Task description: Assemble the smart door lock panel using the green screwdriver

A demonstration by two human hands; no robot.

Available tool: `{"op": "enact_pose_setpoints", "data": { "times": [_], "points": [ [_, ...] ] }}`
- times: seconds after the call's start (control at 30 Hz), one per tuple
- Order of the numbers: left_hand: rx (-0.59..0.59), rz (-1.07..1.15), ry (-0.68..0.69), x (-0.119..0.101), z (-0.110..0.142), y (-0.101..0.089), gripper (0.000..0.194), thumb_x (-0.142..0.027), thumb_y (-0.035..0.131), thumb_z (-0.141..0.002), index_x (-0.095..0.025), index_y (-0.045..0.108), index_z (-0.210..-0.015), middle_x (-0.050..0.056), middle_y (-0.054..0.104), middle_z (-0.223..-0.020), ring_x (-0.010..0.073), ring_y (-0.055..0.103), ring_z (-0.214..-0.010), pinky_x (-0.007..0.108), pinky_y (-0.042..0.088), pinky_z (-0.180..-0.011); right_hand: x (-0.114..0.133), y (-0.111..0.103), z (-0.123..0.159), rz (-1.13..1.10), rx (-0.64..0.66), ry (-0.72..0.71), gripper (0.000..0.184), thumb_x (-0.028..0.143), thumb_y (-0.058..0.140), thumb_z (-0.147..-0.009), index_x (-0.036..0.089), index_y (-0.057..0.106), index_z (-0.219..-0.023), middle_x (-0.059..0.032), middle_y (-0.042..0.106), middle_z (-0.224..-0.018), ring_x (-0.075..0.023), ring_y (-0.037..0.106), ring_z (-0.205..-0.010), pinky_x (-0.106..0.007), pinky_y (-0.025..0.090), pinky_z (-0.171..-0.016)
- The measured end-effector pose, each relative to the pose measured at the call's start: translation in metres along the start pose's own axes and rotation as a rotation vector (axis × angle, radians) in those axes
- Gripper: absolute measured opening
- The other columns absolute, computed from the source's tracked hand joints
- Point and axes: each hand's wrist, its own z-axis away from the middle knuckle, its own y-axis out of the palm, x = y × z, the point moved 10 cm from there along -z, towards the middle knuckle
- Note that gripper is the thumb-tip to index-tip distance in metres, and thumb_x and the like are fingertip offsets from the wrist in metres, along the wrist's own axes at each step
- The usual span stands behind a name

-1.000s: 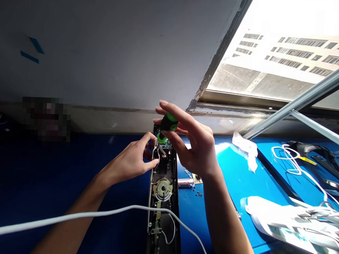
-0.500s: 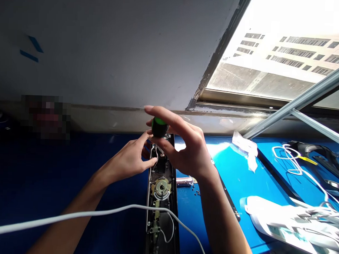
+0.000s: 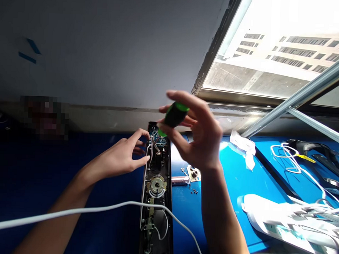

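My right hand [image 3: 195, 129], a little blurred, grips the green and black handle of a screwdriver [image 3: 176, 115], tilted above the far end of a long black housing [image 3: 167, 201]. Its tip is hard to make out against the parts below. With thumb and fingertips, my left hand [image 3: 125, 151] holds the housing's left edge, beside the white wires [image 3: 151, 156]. Inside the open housing lie a blue circuit board [image 3: 161, 140] at the far end and a round metal part [image 3: 157, 185] midway. A white cable [image 3: 100, 209] crosses in front of the housing.
Right of the housing lie a wrapped cylinder [image 3: 180, 180], small screws [image 3: 193, 191] and a small board [image 3: 195, 174]. Farther right are crumpled plastic [image 3: 243, 143], a long black strip [image 3: 276, 177], white equipment with cables [image 3: 283, 220] and a metal frame bar [image 3: 295, 94].
The screwdriver handle dipped and tipped upright, then rose to the right with my right hand. My left hand and the housing have shifted slightly left in view.
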Motion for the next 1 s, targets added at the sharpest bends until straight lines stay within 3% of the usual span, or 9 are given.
{"op": "enact_pose_setpoints", "data": {
  "times": [0.07, 0.17, 0.27, 0.4, 0.53, 1.0],
  "points": [
    [-0.055, -0.081, 0.031, -0.005, 0.002, -0.009, 0.056, -0.047, 0.073, -0.086, -0.029, 0.049, -0.133, 0.007, 0.073, -0.126, 0.0301, 0.074, -0.112, 0.045, 0.062, -0.097, 0.0, -0.025, 0.002, 0.121, -0.04, 0.089, 0.056, 0.018, 0.075, -0.089, 0.045, 0.06, -0.136, 0.005, 0.065, -0.143, -0.0254, 0.075, -0.113, -0.044, 0.071, -0.091],
    [-0.257, -0.202, 0.167, -0.031, 0.007, -0.023, 0.05, -0.046, 0.073, -0.087, -0.026, 0.055, -0.129, 0.009, 0.068, -0.133, 0.0316, 0.07, -0.116, 0.049, 0.058, -0.104, -0.003, -0.06, 0.006, 0.195, -0.053, 0.162, 0.057, 0.02, 0.08, -0.083, 0.045, 0.062, -0.131, 0.0022, 0.069, -0.136, -0.0288, 0.075, -0.11, -0.048, 0.07, -0.09],
    [-0.398, -0.28, 0.332, -0.067, 0.011, -0.014, 0.031, -0.036, 0.066, -0.095, -0.021, 0.063, -0.121, 0.009, 0.07, -0.127, 0.0306, 0.068, -0.118, 0.049, 0.055, -0.109, -0.031, -0.071, 0.014, 0.223, 0.113, 0.287, 0.04, 0.021, 0.076, -0.086, 0.032, 0.065, -0.123, -0.0013, 0.074, -0.109, -0.0248, 0.075, -0.098, -0.044, 0.069, -0.085],
    [-0.218, -0.315, 0.599, -0.104, 0.006, 0.042, 0.019, -0.024, 0.059, -0.101, -0.017, 0.071, -0.113, 0.012, 0.071, -0.126, 0.0299, 0.057, -0.137, 0.046, 0.052, -0.115, -0.087, -0.064, 0.031, 0.25, 0.348, 0.468, 0.035, 0.021, 0.078, -0.081, 0.023, 0.065, -0.113, 0.0013, 0.071, -0.096, -0.0152, 0.071, -0.074, -0.034, 0.065, -0.073],
    [-0.104, -0.368, 0.679, -0.105, 0.0, 0.077, 0.018, -0.017, 0.057, -0.101, -0.013, 0.074, -0.107, 0.014, 0.074, -0.117, 0.0324, 0.056, -0.136, 0.046, 0.059, -0.106, -0.116, -0.054, 0.039, 0.135, 0.403, 0.536, 0.037, 0.026, 0.079, -0.081, 0.024, 0.06, -0.113, 0.0031, 0.067, -0.086, -0.0139, 0.07, -0.067, -0.026, 0.058, -0.06],
    [-0.127, -0.361, 0.707, -0.1, 0.004, 0.078, 0.016, -0.016, 0.059, -0.1, -0.016, 0.075, -0.101, 0.012, 0.075, -0.112, 0.031, 0.06, -0.131, 0.045, 0.062, -0.102, -0.132, -0.044, 0.044, 0.139, 0.451, 0.586, 0.037, 0.025, 0.08, -0.08, 0.025, 0.059, -0.111, 0.0023, 0.065, -0.088, -0.0138, 0.069, -0.064, -0.024, 0.051, -0.057]
  ]
}}
